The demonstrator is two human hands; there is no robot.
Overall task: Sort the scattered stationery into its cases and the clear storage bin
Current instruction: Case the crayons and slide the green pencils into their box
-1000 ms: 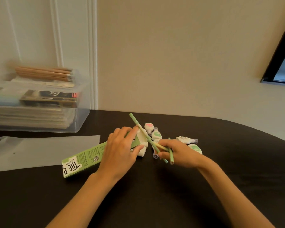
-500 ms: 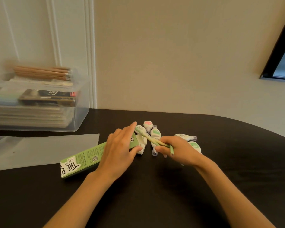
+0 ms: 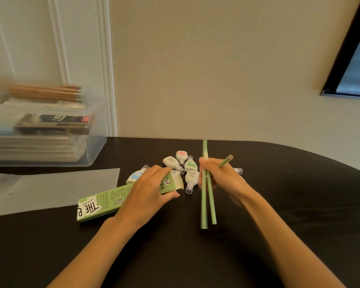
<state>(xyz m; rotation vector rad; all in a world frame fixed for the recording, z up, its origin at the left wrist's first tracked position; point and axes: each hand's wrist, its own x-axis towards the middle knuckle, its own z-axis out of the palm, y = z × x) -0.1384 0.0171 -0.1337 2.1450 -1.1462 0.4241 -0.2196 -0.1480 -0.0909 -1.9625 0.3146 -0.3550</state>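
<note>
While its fingers curl round a small bundle of green pencils (image 3: 206, 201), the right hand (image 3: 222, 177) grips them near their upper part, just to the right of the green pencil box (image 3: 104, 201). Two of the pencils run almost straight toward the viewer, their lower ends hanging over the dark table (image 3: 279, 215); a third sticks out from the fist at an angle, pointing up and to the right. The left hand (image 3: 148, 190) lies over the right half of the box with its fingers bent round it and the thumb at the near side, holding it on the table. The box's end flap (image 3: 178, 179) stands open, turned toward the pencils.

Just beyond the open end of the box lies a cluster of small white correction-tape dispensers (image 3: 190, 177), some with pink, green or blue labels; one is partly hidden behind the left hand. To the left of the box, a translucent sheet (image 3: 50, 188) lies flat on the table. Farther back and left of the box stands the clear storage bin (image 3: 92, 148), stacked with papers and packets, with brown wooden pencils (image 3: 44, 93) on top.
</note>
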